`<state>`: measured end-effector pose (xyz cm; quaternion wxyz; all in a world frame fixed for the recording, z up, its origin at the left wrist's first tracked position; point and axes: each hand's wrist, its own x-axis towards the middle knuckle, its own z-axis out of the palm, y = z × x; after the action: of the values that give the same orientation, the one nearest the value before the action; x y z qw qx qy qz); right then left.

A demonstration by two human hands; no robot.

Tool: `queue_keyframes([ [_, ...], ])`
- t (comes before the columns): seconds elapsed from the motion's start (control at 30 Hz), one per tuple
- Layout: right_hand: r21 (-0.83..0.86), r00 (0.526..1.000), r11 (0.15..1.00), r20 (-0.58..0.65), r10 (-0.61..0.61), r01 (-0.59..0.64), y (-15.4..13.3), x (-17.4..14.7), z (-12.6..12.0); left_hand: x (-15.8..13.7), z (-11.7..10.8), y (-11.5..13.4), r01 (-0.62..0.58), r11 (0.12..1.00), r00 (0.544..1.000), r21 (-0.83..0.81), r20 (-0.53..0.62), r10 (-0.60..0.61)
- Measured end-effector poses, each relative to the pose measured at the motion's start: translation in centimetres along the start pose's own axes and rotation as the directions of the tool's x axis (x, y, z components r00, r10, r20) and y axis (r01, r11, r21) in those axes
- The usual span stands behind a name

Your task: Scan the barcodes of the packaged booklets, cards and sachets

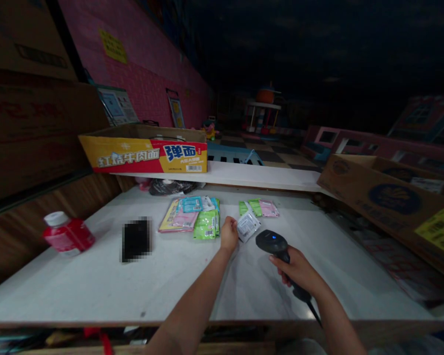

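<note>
My left hand (230, 235) is closed on the edge of a small white packet (248, 226), whose printed face is turned up. A black barcode scanner (272, 242) with a blue light is gripped by my right hand (298, 268), its head facing the packet. Just behind the packet lie a green packet (254, 207) and a pink packet (269, 208). Left of my left hand is a pile of flat packets: green ones (206, 226), a blue one (190, 203) and a pink one (185, 218).
A red bottle with a white cap (69, 234) and a pixelated dark object (136, 239) stand on the left of the white table (170, 276). A red and yellow carton (148, 155) sits on the raised back ledge (259, 174). An opened cardboard box (388, 197) is at right.
</note>
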<state>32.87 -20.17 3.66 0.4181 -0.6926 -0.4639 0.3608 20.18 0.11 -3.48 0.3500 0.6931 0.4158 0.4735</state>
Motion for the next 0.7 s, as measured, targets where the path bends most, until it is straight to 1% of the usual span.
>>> queue_keyframes([
  [0.13,-0.031,1.0,0.999,0.021,-0.009,0.01,-0.4,-0.4,-0.3,-0.1,-0.1,0.1,-0.001,1.0,1.0,0.031,0.009,0.001],
  [0.27,0.016,1.0,1.0,0.018,0.015,-0.016,-0.7,-0.5,-0.1,-0.1,0.1,-0.1,0.001,1.0,1.0,-0.002,0.007,-0.001],
  [0.33,0.112,0.999,0.993,-0.007,0.04,-0.039,-0.6,-0.2,0.2,0.0,0.2,-0.3,0.002,1.0,1.0,-0.01,0.007,-0.002],
  [0.4,0.289,0.996,0.955,-0.035,0.08,-0.066,-0.4,0.5,0.5,0.0,0.3,-0.4,0.003,1.0,1.0,-0.013,0.003,-0.003],
  [0.43,0.399,0.993,0.914,-0.054,0.109,-0.078,-0.3,1.0,0.6,0.0,0.3,-0.5,0.005,1.0,1.0,-0.014,0.002,-0.005],
  [0.47,0.513,0.987,0.854,-0.073,0.143,-0.086,0.0,1.6,0.6,0.0,0.3,-0.5,0.005,1.0,1.0,-0.014,0.001,-0.005],
  [0.5,0.626,0.98,0.774,-0.084,0.18,-0.088,0.2,2.3,0.7,-0.1,0.3,-0.5,0.003,1.0,1.0,-0.014,0.001,-0.003],
  [0.53,0.732,0.974,0.676,-0.08,0.213,-0.088,0.5,3.0,0.7,-0.1,0.3,-0.6,-0.001,1.0,1.0,-0.012,-0.003,0.001],
  [0.6,0.894,0.968,0.44,-0.028,0.249,-0.087,1.3,4.4,0.8,-0.2,0.2,-0.6,-0.009,1.0,1.0,-0.001,-0.006,0.009],
  [0.67,0.97,0.974,0.223,0.042,0.224,-0.094,2.4,5.6,0.9,-0.2,0.2,-0.6,-0.01,1.0,1.0,0.016,-0.01,0.01],
  [0.7,0.986,0.978,0.139,0.062,0.199,-0.091,2.9,6.0,1.1,-0.2,0.2,-0.6,-0.006,1.0,1.0,0.023,-0.014,0.007],
])
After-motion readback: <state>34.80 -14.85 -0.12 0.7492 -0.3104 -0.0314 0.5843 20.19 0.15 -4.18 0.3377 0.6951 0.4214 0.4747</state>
